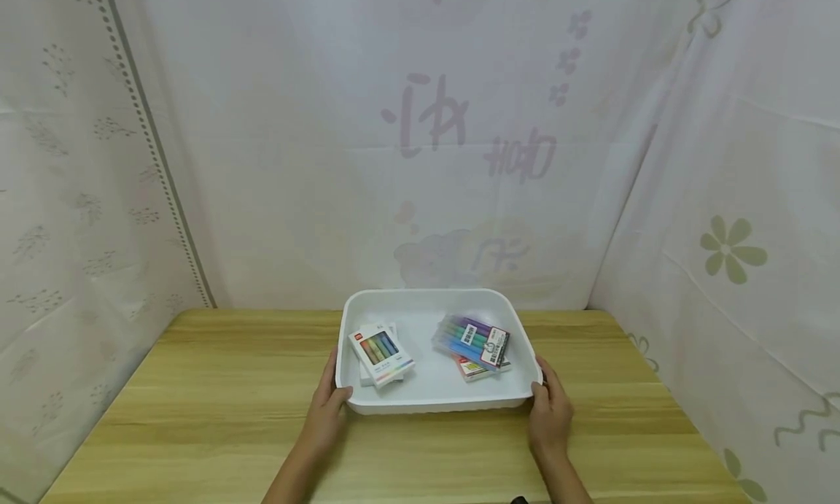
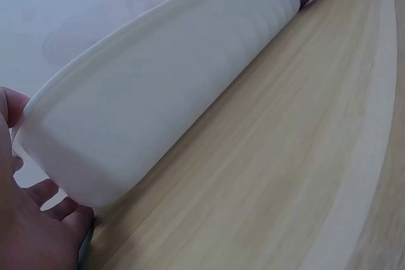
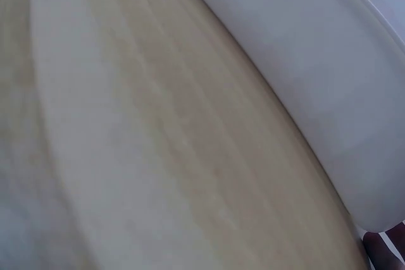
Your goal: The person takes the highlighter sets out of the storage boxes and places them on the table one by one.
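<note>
A white plastic tray [image 1: 423, 354] is held by both hands at its near corners. My left hand [image 1: 324, 405] grips the left corner, thumb at the rim; the left wrist view shows its fingers [image 2: 60, 210] reaching under the base. On the opposite corner, my right hand [image 1: 551, 413] has its thumb over the rim, and some fingertips [image 3: 380, 251] show below the tray. Inside at left, a white box with a window of coloured sticks [image 1: 380, 352] overlaps another white box [image 1: 365, 376]. At right, a clear pack of coloured pens [image 1: 469, 340] partly covers a small red-and-white box [image 1: 482, 373].
The wood-grain table [image 1: 243, 387] extends around the tray. Patterned white cloth [image 1: 328, 161] hangs behind it and on both sides. A small dark object [image 1: 519, 499] peeks in at the bottom edge.
</note>
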Demonstrator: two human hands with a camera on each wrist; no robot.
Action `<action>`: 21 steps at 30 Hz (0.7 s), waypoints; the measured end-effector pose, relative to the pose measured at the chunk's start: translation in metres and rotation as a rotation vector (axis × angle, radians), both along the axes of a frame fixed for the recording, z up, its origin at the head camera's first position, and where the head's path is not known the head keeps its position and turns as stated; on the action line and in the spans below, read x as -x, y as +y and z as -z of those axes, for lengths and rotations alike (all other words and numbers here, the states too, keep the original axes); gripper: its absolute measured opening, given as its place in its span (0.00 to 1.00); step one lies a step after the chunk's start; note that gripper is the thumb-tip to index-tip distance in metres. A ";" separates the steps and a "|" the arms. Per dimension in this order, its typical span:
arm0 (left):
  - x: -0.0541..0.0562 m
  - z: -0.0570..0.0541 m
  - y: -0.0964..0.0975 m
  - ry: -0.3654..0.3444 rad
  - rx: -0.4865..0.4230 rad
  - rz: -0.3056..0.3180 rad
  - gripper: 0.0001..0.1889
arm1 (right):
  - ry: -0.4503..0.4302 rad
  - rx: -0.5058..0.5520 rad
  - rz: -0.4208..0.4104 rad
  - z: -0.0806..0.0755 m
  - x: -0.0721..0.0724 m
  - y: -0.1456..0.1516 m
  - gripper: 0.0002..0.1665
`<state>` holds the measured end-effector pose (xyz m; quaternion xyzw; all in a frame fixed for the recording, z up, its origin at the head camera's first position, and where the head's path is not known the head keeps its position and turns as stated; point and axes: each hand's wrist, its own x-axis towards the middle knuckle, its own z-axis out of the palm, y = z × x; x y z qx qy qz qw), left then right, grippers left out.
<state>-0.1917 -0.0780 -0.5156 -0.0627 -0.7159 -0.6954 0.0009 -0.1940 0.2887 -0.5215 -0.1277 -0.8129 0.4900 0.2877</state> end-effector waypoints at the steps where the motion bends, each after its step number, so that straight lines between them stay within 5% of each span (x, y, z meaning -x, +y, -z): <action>1: 0.000 0.000 -0.002 0.001 -0.001 -0.003 0.38 | -0.003 0.007 -0.007 0.001 0.000 -0.002 0.29; 21: -0.006 -0.001 -0.039 0.025 -0.029 -0.076 0.38 | -0.013 0.098 -0.106 0.002 -0.001 -0.039 0.29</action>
